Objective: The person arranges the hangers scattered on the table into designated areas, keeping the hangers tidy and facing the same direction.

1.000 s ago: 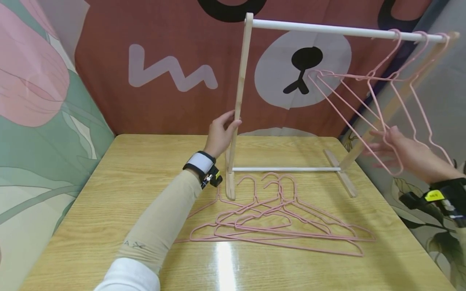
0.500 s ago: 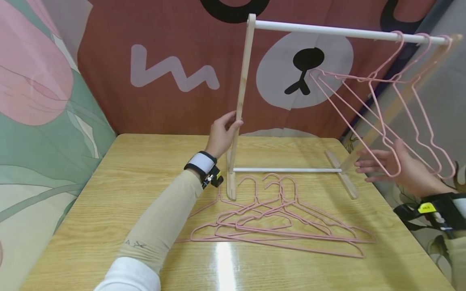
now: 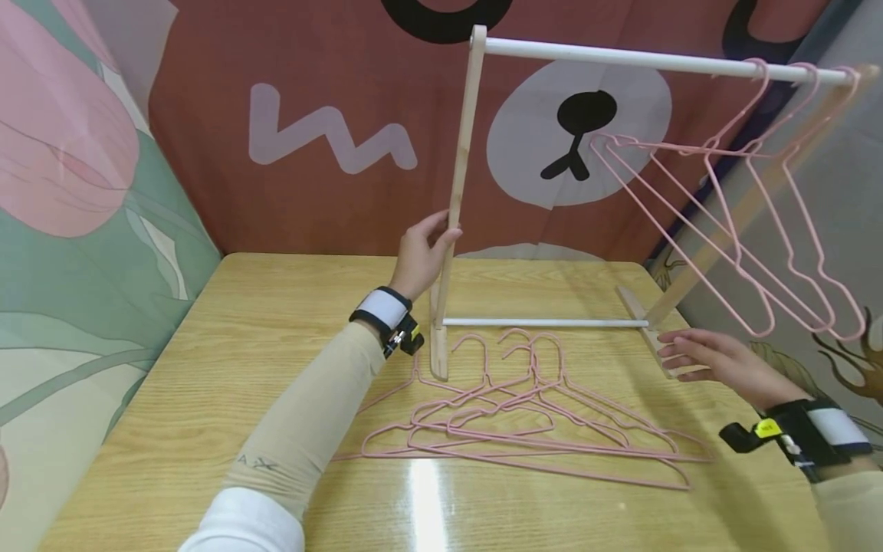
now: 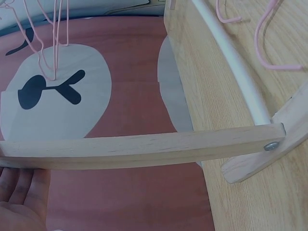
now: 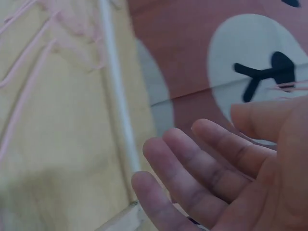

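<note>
My left hand (image 3: 421, 257) grips the left wooden post (image 3: 466, 138) of a small clothes rack, thumb in front and fingers behind. In the left wrist view, part of that hand (image 4: 21, 192) shows at the post's edge. My right hand (image 3: 720, 364), fingers loosely extended and holding nothing, hovers near the rack's right foot (image 3: 627, 299). The right wrist view shows its relaxed fingers spread out from the palm. Above it, three pink hangers (image 3: 710, 143) hang at the right end of the white top rod (image 3: 607, 55).
Several pink clothes hangers (image 3: 561, 360) lie overlapping on the wooden table (image 3: 276, 307), in front of the rack's lower white bar (image 3: 545, 323). A wall hanging with a bear face (image 3: 524, 115) stands close behind the table.
My right hand has moved down and left, away from the hanging hangers, to beside the rack's right foot. The left hand keeps its hold on the post.
</note>
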A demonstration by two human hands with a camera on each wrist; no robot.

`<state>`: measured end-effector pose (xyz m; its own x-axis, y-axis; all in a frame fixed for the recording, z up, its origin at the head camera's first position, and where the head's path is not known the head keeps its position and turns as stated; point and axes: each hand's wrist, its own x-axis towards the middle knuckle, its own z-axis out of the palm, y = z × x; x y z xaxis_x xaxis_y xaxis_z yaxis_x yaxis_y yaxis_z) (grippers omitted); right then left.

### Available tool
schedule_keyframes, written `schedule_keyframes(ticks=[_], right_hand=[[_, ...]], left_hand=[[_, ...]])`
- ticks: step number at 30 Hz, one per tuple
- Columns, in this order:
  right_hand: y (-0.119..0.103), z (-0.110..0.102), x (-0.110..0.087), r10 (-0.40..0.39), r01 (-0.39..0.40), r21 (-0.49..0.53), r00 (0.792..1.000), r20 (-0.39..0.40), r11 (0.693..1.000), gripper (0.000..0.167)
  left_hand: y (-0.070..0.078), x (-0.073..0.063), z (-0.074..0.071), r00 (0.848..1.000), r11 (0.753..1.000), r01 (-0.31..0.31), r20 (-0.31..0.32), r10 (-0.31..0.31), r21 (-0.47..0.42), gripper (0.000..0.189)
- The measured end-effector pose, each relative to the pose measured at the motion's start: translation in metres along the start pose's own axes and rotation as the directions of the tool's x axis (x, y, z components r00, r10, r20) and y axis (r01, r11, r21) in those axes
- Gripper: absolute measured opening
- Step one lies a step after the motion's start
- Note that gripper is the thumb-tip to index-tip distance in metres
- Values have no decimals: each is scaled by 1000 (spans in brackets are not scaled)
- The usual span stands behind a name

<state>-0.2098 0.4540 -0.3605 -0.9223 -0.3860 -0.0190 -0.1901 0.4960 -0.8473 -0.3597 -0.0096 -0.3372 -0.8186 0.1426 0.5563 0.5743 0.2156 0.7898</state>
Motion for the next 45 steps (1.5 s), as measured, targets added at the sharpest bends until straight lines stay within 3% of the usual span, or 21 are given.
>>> schedule_keyframes(ticks=[2, 4, 8, 16, 22, 29, 45], right_hand=[[3, 10, 0, 68, -75, -136, 996, -60, 988, 31], [5, 19, 3, 102, -115, -227, 992, -69, 967, 35], [5, 36, 8, 84, -87, -359, 996, -24, 929, 33], [11, 59, 12, 53, -28, -518, 998, 32, 855, 18], [18, 70, 12, 66, -10, -535, 994, 85, 845, 6], [23, 73, 11, 114, -30, -545, 986, 122, 838, 12], [34, 68, 5, 106, -18, -497, 983, 150, 868, 13]], left_hand=[[0, 0, 0, 1000, 1000, 1, 0, -1, -2, 38], [-1, 0, 0, 1000, 1000, 0, -1, 0, -3, 38], [-2, 0, -1, 1000, 1000, -4, -4, 4, -2, 38], [-2, 0, 0, 1000, 1000, -7, -2, 7, 0, 38], [-3, 0, 0, 1000, 1000, -22, -3, 22, -7, 38], [-3, 0, 0, 1000, 1000, -23, -1, 23, -4, 37], [-2, 0, 0, 1000, 1000, -15, 3, 15, -15, 38]])
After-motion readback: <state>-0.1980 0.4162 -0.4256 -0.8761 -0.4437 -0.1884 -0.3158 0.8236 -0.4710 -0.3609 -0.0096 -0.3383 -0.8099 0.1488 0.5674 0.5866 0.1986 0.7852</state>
